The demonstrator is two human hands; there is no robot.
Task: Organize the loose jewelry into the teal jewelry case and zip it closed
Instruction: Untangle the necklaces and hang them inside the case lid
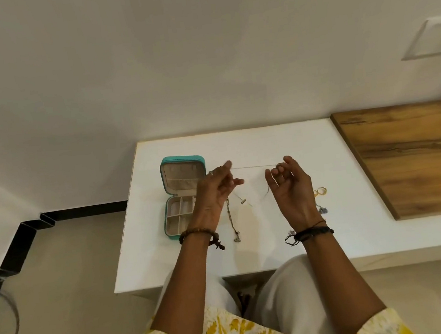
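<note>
The teal jewelry case (182,162) lies open at the left of the white table (294,244), its lid raised and its beige compartments showing. Both hands are lifted above the table and stretch a thin gold chain (253,167) taut between them. My left hand (214,193) pinches one end just right of the case. My right hand (290,185) pinches the other end, and loose chain ends hang below both hands. A silver necklace with a pendant (233,222) lies on the table under my left wrist.
Gold rings (320,191) lie to the right of my right hand. Small tasselled earrings (322,210) rest near my right wrist. A wooden board (414,158) covers the table's right side. The wall stands behind, with open floor on the left.
</note>
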